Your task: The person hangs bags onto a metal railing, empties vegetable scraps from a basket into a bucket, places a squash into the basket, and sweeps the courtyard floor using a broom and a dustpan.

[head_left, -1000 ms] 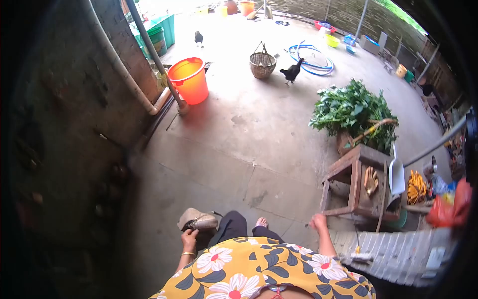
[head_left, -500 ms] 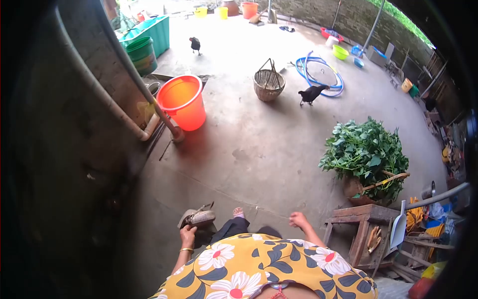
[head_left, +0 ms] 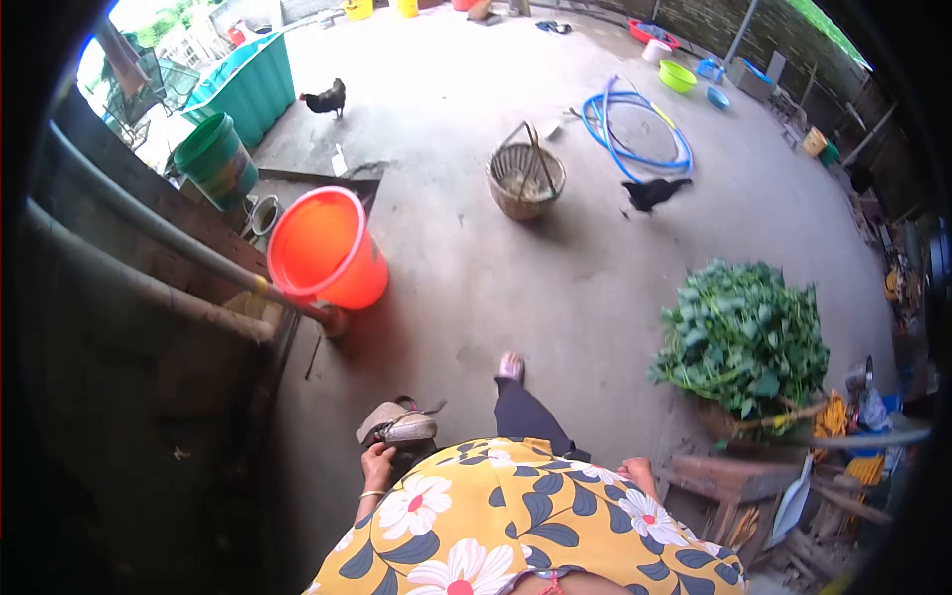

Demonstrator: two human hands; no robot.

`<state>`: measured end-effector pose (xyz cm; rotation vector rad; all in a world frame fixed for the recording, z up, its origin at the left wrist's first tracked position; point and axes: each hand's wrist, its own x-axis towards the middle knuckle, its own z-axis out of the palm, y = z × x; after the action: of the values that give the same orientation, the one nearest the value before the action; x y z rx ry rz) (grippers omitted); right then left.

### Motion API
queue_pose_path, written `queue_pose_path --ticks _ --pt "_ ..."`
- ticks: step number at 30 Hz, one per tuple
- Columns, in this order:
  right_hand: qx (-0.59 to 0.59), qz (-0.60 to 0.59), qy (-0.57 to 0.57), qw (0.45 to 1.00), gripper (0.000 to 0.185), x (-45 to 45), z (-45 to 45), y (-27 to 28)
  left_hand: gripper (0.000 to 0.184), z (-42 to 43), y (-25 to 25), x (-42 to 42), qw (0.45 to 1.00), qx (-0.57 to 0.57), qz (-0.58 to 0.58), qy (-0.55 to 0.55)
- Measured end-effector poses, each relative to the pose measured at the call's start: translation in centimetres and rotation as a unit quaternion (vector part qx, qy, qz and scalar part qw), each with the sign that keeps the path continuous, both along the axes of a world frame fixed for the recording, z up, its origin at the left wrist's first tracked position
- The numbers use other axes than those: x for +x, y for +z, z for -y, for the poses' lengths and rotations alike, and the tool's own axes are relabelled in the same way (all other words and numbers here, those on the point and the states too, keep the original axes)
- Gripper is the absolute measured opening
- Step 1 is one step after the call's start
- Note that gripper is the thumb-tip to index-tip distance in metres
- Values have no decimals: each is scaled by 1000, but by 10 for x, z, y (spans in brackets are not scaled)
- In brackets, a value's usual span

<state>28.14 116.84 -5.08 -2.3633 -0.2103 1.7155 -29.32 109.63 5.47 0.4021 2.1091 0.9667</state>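
Beige item held low over a concrete yard

The floor (head_left: 446,288) is grey concrete, bright at the far end and shaded near the person. A dark wall (head_left: 129,397) closes the left side; a brick wall (head_left: 813,50) runs along the far right.

Ahead on the left stands an orange bucket (head_left: 367,278), a sloping pipe (head_left: 169,223) crossing before its lower edge. Beyond are a green bucket (head_left: 216,164), a teal tub (head_left: 248,94) and a dark chicken (head_left: 327,99). A wicker basket (head_left: 526,198) sits farther ahead, with a coiled blue hose (head_left: 684,147) and a black chicken (head_left: 654,194) to its right. Leafy greens (head_left: 749,337) form a bulky heap on the right, beyond a wooden stool (head_left: 729,478).

The left hand (head_left: 377,463) has its grip closed on the edge of the beige item (head_left: 407,424), low at the person's left: soft-looking, dark-trimmed, with a dark strap jutting right. Bag or shoe, I cannot tell. The right hand (head_left: 637,470) is near the stool, fingers curled; whether its grip holds anything, I cannot tell.
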Motion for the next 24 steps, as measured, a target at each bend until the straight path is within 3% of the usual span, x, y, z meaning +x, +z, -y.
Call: queue_pose_path --ticks 3,5,6,8,9,14,15,17,18,19,24 --pt "35 1 51 998 15 -32 -143 -13 19 -87 38 -9 998 -36 -6 43" --pt "65 2 185 981 12 -63 -254 -16 20 -121 24 -31 997 -38 10 60" --pt "77 5 304 949 11 -80 -315 -16 21 -138 22 -39 991 13 67 117" --pt "187 5 277 942 10 -139 -419 5 24 -180 23 -55 964 52 162 206" --pt "219 0 238 946 11 -173 -467 20 24 -203 21 -62 953 57 168 245" --pt "316 -60 286 903 17 -305 -667 66 19 -311 -7 -111 936 -6 177 305" --pt "317 -63 285 902 17 -323 -693 63 19 -330 -15 -127 936 -5 174 305" --pt "321 -77 319 888 17 -349 -745 50 24 -330 -87 -158 917 26 215 334" --pt "301 -62 342 888 18 -359 -769 42 24 -318 -87 -171 918 32 213 332" --pt "248 -20 353 902 18 -370 -788 47 33 -339 -102 -192 857 128 399 300" --pt "101 23 401 910 12 -388 -884 24 34 -405 -116 -268 878 80 367 296"
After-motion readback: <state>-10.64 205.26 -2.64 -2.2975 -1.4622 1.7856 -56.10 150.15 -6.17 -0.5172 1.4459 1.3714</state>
